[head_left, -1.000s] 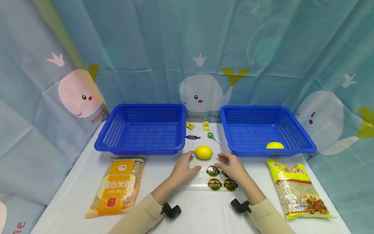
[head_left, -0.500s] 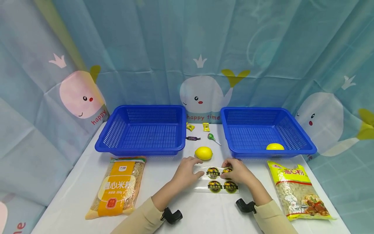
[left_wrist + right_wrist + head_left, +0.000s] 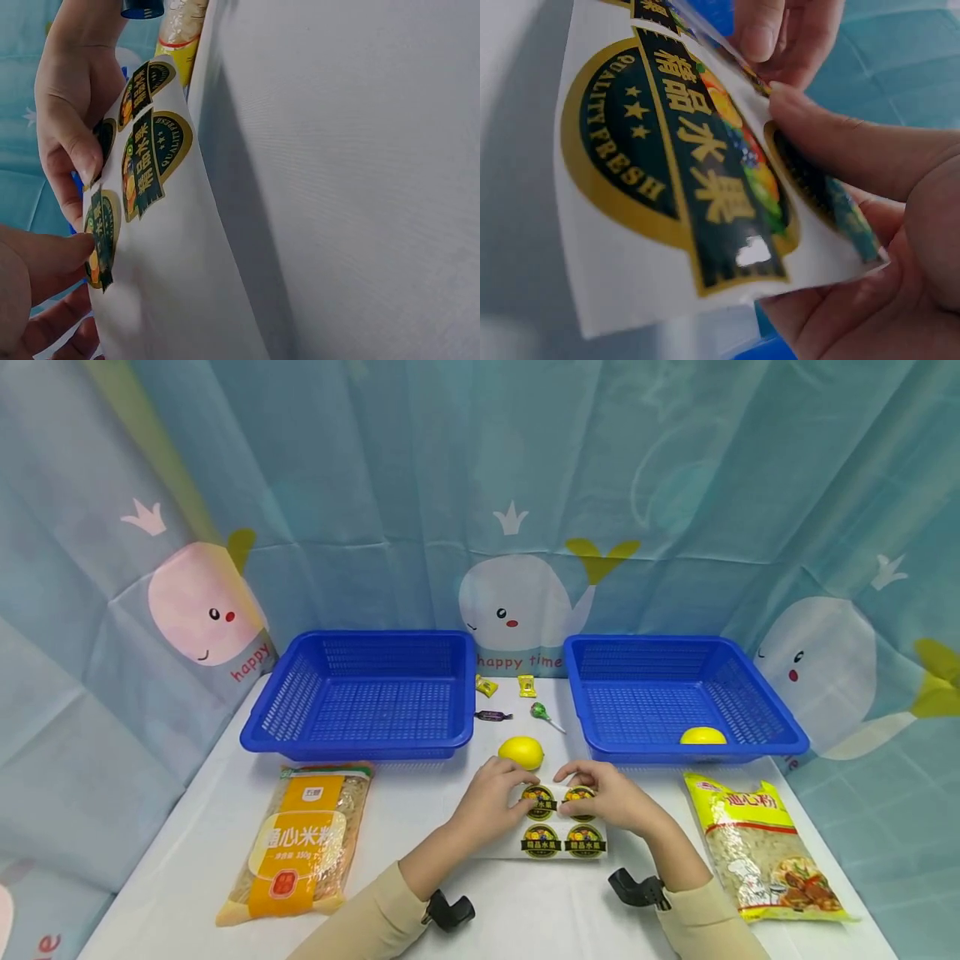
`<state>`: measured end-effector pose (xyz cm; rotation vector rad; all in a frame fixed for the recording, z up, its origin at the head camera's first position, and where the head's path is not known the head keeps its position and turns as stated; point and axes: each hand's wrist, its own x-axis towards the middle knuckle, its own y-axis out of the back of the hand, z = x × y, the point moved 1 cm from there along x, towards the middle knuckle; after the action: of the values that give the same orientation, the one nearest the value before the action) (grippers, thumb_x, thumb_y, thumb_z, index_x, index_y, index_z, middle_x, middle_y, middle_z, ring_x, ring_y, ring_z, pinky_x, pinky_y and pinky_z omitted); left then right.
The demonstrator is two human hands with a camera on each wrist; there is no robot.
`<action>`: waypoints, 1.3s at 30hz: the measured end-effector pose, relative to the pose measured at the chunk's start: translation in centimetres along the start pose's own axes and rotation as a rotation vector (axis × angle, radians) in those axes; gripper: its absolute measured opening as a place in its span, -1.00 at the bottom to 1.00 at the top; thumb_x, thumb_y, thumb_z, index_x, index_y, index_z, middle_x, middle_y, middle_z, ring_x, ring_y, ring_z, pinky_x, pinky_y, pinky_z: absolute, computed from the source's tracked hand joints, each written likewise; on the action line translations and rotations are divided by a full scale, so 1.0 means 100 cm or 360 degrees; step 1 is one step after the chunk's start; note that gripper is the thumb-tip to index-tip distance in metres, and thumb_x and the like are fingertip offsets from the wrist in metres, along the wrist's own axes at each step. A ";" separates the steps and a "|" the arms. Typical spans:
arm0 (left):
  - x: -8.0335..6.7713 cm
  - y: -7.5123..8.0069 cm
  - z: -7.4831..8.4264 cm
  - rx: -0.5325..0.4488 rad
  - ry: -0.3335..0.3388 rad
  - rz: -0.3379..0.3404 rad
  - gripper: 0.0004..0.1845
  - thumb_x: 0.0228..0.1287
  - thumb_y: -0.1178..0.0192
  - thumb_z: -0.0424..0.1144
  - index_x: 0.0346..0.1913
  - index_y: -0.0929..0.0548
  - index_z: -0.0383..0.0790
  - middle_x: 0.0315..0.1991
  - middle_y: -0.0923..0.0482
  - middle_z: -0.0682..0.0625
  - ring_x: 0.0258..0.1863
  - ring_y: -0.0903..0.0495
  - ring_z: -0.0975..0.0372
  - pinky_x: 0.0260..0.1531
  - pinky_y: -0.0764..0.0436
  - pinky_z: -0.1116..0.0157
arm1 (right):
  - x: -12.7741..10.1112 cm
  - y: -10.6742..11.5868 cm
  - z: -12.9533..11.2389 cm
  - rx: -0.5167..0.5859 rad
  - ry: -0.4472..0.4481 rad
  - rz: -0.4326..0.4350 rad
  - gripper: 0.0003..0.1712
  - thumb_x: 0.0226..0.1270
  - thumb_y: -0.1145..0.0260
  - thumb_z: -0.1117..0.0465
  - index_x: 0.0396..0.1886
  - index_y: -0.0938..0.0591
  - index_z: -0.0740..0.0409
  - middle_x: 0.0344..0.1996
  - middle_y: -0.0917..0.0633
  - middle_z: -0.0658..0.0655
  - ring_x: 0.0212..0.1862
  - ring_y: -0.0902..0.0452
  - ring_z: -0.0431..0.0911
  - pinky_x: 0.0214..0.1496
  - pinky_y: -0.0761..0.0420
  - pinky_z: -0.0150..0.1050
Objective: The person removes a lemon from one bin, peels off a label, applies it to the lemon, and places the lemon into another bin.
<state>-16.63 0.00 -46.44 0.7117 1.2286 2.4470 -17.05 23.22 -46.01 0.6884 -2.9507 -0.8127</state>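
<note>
- Pale blue curtains (image 3: 390, 485) printed with whales hang around my white table (image 3: 540, 914).
- My left hand (image 3: 487, 806) pinches the far left part of the sticker sheet (image 3: 562, 841), thumb on top over a sticker, fingers underneath.
- My right hand (image 3: 611, 797) pinches its far right part the same way, thumb above and fingers below.
- I hold the sheet tilted off the table near the middle, a shadow beside it; four round fruit stickers show.
- Just beyond my left fingers lies a yellow lemon (image 3: 521, 752).
- Past it I see wrapped candies (image 3: 527, 686) and a green lollipop (image 3: 539, 711), between a left blue basket (image 3: 356, 748) and a right blue basket (image 3: 675, 748) with another lemon (image 3: 702, 737).
- An orange bag (image 3: 300, 843) lies to my left, a yellow bag (image 3: 761, 852) to my right.
</note>
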 end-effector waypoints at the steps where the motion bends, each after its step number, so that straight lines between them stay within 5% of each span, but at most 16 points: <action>1: 0.000 0.001 0.001 0.0007 0.0000 0.0009 -0.75 0.25 -0.43 -0.13 -0.03 -0.77 -0.04 -0.11 -0.68 0.08 -0.06 -0.53 0.19 0.05 -0.54 0.18 | 0.000 0.000 -0.001 0.0024 0.0005 -0.0008 -0.52 0.13 -0.57 0.20 0.03 -0.62 0.21 -0.37 -0.69 0.07 -0.35 -0.55 -0.15 -0.28 -0.52 -0.38; 9: 0.001 0.009 0.003 -0.0113 0.0010 0.0059 -0.91 0.23 -0.44 -0.20 -0.23 -0.76 -0.04 -0.17 -0.73 0.09 -0.07 -0.60 0.20 0.05 -0.58 0.18 | 0.001 0.001 -0.003 0.0160 -0.0013 -0.0076 -0.46 0.17 -0.55 0.19 0.11 -0.59 0.26 -0.36 -0.71 0.09 -0.35 -0.60 -0.13 -0.25 -0.56 -0.34; 18: 0.000 0.016 0.002 -0.0478 0.0070 -0.0059 -0.97 0.33 -0.33 -0.26 -0.25 -0.67 -0.08 -0.20 -0.73 0.08 -0.08 -0.70 0.17 0.06 -0.64 0.20 | 0.005 -0.001 0.011 0.0207 -0.0101 -0.0078 -0.45 0.13 -0.56 0.22 0.10 -0.60 0.27 -0.35 -0.70 0.10 -0.34 -0.62 -0.11 -0.22 -0.61 -0.31; 25: -0.002 0.022 -0.003 -0.0906 0.0290 -0.0066 -0.88 0.31 -0.24 -0.44 -0.16 -0.57 -0.22 -0.32 -0.68 0.00 -0.33 -0.57 0.29 -0.23 -0.63 0.40 | 0.013 -0.008 0.029 -0.0064 -0.0136 0.0093 -0.51 0.06 -0.61 0.17 0.00 -0.66 0.13 -0.33 -0.70 0.06 -0.29 -0.58 -0.12 -0.15 -0.55 -0.22; 34: -0.004 0.026 -0.007 -0.0969 0.0412 -0.0105 -0.75 0.19 -0.28 -0.48 -0.07 -0.57 -0.24 -0.34 -0.65 -0.02 -0.40 -0.46 0.25 -0.42 -0.48 0.45 | 0.011 -0.023 0.024 -0.0643 -0.0215 0.0356 -0.54 0.00 -0.65 0.14 -0.09 -0.68 0.00 -0.13 -0.69 0.04 -0.01 -0.57 0.01 0.14 -0.54 0.06; 39: -0.007 0.028 -0.010 -0.0929 0.0441 -0.0089 -0.73 0.18 -0.30 -0.46 -0.07 -0.58 -0.19 -0.37 -0.62 0.02 -0.44 -0.44 0.27 -0.47 -0.45 0.45 | 0.012 -0.026 0.016 -0.0693 -0.0189 0.0390 -0.43 0.00 -0.65 0.11 0.06 -0.67 0.03 0.02 -0.66 0.16 0.09 -0.52 0.13 0.20 -0.51 0.12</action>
<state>-16.76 -2.66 -44.88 0.1770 0.5344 2.7138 -17.29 21.51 -48.77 0.2552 -2.7227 -1.4400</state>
